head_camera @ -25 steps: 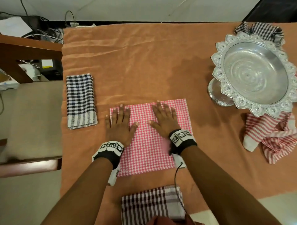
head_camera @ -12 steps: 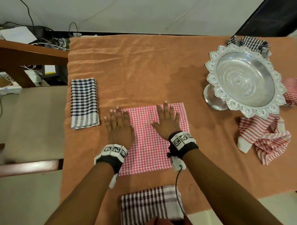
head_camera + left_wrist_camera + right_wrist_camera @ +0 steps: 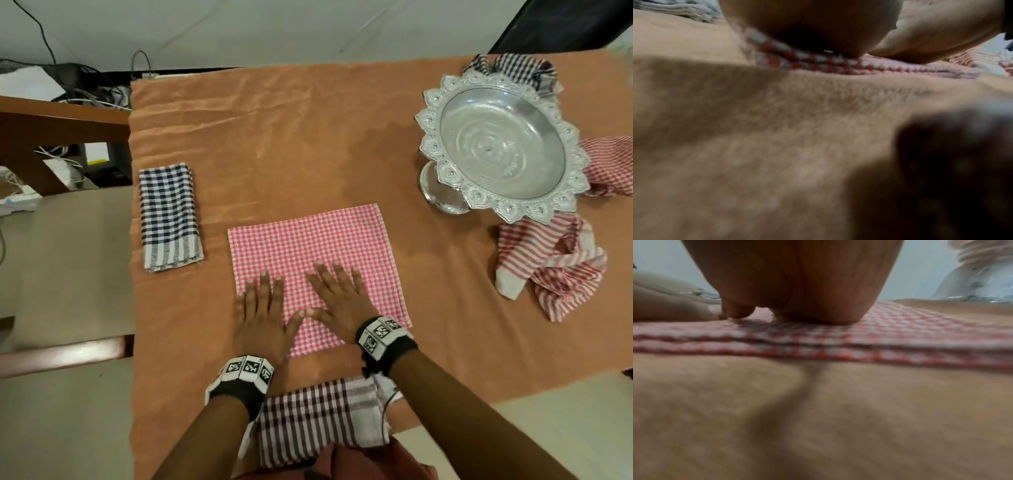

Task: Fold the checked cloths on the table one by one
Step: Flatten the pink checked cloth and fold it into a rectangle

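A pink-and-white checked cloth (image 3: 315, 260) lies folded into a rough square in the middle of the orange-covered table (image 3: 308, 137). My left hand (image 3: 262, 308) lies flat on its near left corner, fingers straight. My right hand (image 3: 337, 294) presses flat on its near middle, fingers spread. In the right wrist view the cloth's layered near edge (image 3: 838, 345) shows under the palm. The left wrist view shows the same cloth's edge (image 3: 818, 63) below the left palm, blurred.
A folded dark blue checked cloth (image 3: 169, 216) lies at the left. A maroon striped folded cloth (image 3: 318, 414) sits at the near edge. A silver pedestal bowl (image 3: 500, 150) stands at the right, with crumpled red striped cloth (image 3: 548, 267) and a dark checked cloth (image 3: 513, 68) around it.
Both hands have slid from the cloth's far edge toward me across it, staying flat. The head camera has tilted, shifting the scene.
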`<state>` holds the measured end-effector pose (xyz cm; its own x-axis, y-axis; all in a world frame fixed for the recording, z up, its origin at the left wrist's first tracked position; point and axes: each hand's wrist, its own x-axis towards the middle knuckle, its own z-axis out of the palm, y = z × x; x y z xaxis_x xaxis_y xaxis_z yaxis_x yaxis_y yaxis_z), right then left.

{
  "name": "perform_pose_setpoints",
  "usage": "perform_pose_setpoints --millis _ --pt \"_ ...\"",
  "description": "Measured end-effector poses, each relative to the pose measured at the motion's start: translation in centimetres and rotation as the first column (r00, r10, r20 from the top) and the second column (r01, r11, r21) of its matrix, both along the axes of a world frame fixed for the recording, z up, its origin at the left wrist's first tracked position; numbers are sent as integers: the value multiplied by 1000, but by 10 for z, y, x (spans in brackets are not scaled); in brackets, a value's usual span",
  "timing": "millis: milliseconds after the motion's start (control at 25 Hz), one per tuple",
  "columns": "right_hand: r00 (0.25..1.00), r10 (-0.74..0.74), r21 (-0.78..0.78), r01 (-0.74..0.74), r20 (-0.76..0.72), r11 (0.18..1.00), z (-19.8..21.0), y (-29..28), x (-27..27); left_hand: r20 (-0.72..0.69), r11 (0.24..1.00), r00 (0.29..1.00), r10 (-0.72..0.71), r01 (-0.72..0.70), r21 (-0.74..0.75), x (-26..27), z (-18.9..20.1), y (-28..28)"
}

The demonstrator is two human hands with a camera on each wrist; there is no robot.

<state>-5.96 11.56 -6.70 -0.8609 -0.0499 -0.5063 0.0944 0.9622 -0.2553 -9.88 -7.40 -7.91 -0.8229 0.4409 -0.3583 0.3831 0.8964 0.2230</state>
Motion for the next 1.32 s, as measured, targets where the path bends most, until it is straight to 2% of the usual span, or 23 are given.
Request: perform_pose_setpoints --millis 120,200,440,520,600,680,800,920,1040,1160,1240,1320 --pt "993 -114 67 111 34 991 1 57 22 -6 999 999 48 -48 7 -2 1 -10" --pt "987 -147 111 139 68 984 5 73 29 6 999 999 49 -49 4 -3 1 -10" --pt "977 -193 113 183 87 977 14 61 24 65 999 997 41 -41 -2 -6 9 -6" --pt "986 -161 105 155 51 982 21 47 24 17 999 999 48 -48 14 -4 21 6" --pt "997 -58 54 55 50 997 21 18 27 -26 998 1000 -15 16 69 8 31 23" --pt "996 57 31 -59 66 998 18 -6 31 27 992 993 -115 113 56 24 24 31" --pt "992 95 29 -98 80 995 10 2 40 66 987 985 -159 158 32 26 8 16" --pt "995 -7 62 1 100 998 9 45 57 113 979 975 -190 198 -56 14 5 -4" --pt "980 -113 124 93 165 988 12 75 68 146 979 969 -201 204 -2 11 8 -3" --pt "972 -156 116 137 174 984 17 72 66 155 978 966 -207 210 1 8 12 -5" --pt "973 -178 158 155 148 975 25 64 62 135 985 976 -173 172 20 4 24 -13" --pt "977 -209 167 201 31 965 40 53 55 88 989 995 52 -63 131 4 40 -23"
